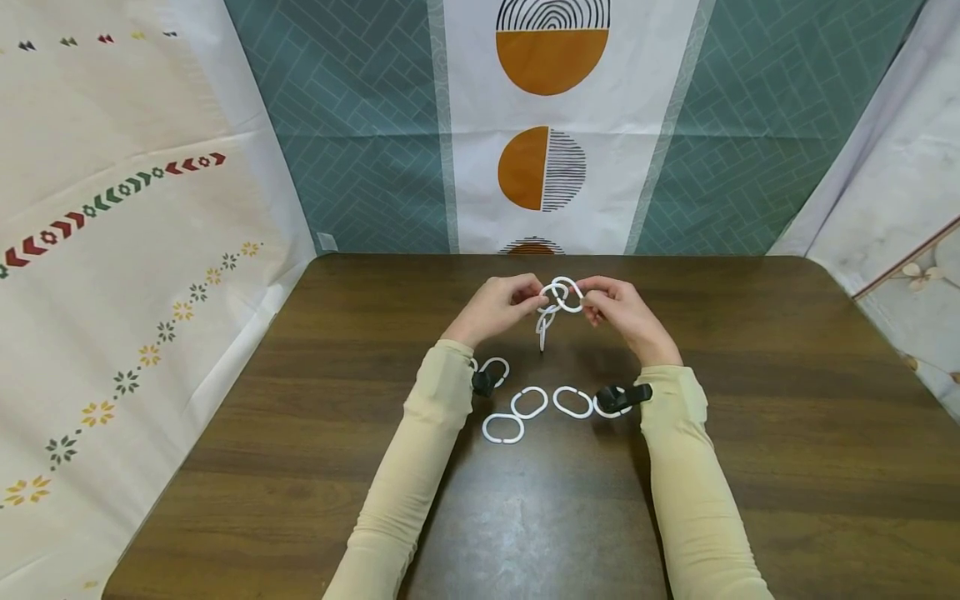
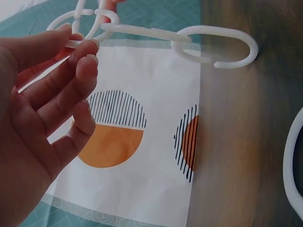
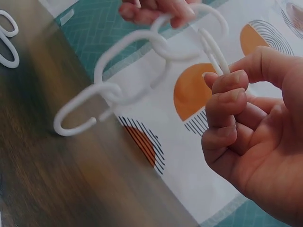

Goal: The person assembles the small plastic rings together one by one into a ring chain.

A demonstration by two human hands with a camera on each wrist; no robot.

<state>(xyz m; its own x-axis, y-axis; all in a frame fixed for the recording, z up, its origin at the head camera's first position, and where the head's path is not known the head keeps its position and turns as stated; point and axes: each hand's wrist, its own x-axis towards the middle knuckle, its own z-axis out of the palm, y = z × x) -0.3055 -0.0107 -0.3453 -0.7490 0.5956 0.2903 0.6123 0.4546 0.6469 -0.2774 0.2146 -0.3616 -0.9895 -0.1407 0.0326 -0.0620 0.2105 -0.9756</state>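
Observation:
My left hand (image 1: 498,310) pinches a white plastic chain link, the top one of a short chain, between thumb and fingertips. From it hang linked white links (image 2: 147,31), the lowest link (image 2: 239,33) dangling above the table with a small gap in its side. My right hand (image 1: 626,315) pinches another white link (image 3: 214,51) between thumb and index finger, the other fingers curled. This link crosses the left hand's link; whether it is fully threaded through, I cannot tell. Both hands are raised above the far middle of the table.
On the brown wooden table (image 1: 315,417) lie several loose white links, among them a lower-left link (image 1: 503,442) and a middle link (image 1: 573,387). Some are partly hidden by the left wrist camera (image 1: 483,383) and right wrist camera (image 1: 618,399). Patterned cloth (image 1: 360,167) hangs behind the table.

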